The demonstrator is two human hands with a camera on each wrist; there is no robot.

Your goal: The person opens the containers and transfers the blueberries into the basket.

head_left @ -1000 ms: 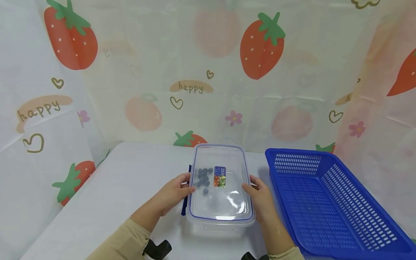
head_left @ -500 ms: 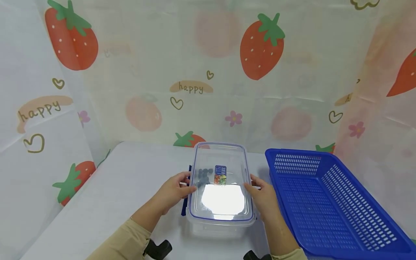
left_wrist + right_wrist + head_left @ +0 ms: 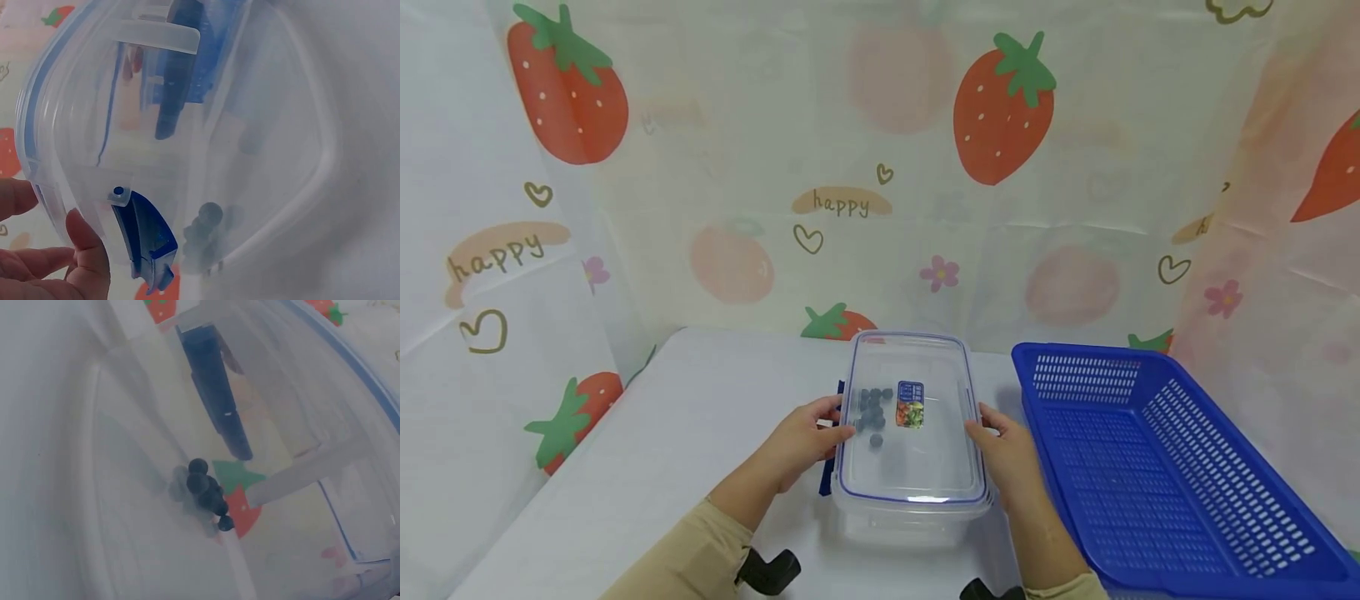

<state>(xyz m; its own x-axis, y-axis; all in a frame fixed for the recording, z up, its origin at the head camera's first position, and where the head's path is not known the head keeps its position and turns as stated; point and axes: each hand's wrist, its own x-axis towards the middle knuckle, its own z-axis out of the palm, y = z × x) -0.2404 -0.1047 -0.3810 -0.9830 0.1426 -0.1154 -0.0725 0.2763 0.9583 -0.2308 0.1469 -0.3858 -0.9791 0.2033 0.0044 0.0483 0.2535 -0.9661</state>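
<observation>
A pale backdrop sheet printed with red strawberries (image 3: 910, 208) stands behind a white-covered counter (image 3: 737, 383). On the right side of the counter sits a large blue plastic basket with perforated walls (image 3: 1090, 347), just beside the right forearm.

Directly ahead of the person, left of the basket, is a clear plastic rectangular container (image 3: 910, 527) topped by a clear plastic lid with a blue seal line (image 3: 940, 454). Its long axis points away from the person, so the hands meet its two long sides; neither looks clearly nearer. The left hand (image 3: 801, 437) grips the lid's left edge, thumb on top; the right hand (image 3: 1007, 454) grips the right edge the same way, though its fingertips are partly hidden.

A dark blue plastic latch (image 3: 145, 237) hangs unfastened near the left hand. A small colourful rectangular label (image 3: 911, 406) marks the lid's middle. Smallest, a cluster of round dark blue berries (image 3: 872, 410) lies inside, toward the left hand's side.
</observation>
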